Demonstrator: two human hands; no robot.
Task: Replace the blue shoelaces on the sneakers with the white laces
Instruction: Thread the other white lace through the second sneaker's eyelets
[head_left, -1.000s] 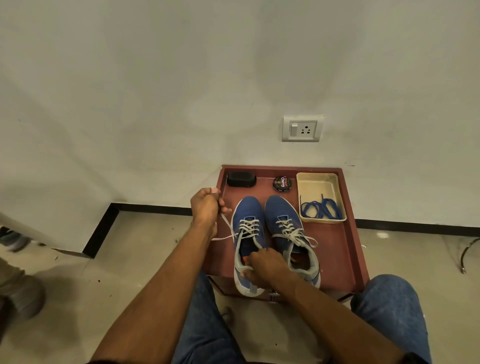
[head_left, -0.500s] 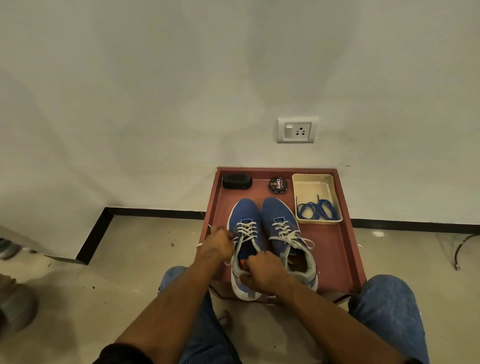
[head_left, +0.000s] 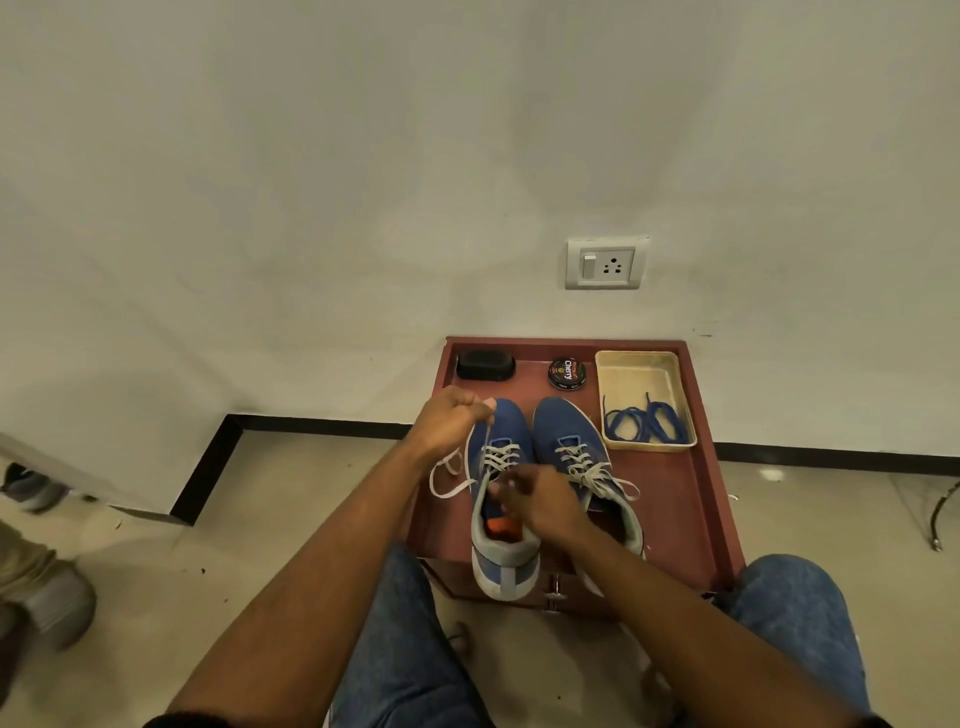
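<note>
Soft, even indoor light falls from overhead, leaving the white wall mottled with faint grey patches. Dim shadow pools on the floor beneath the forearms. The right hand, at the sneaker's tongue, is smeared by motion blur. Wide-angle distortion bends the black skirting and stretches the frame's edges.
</note>
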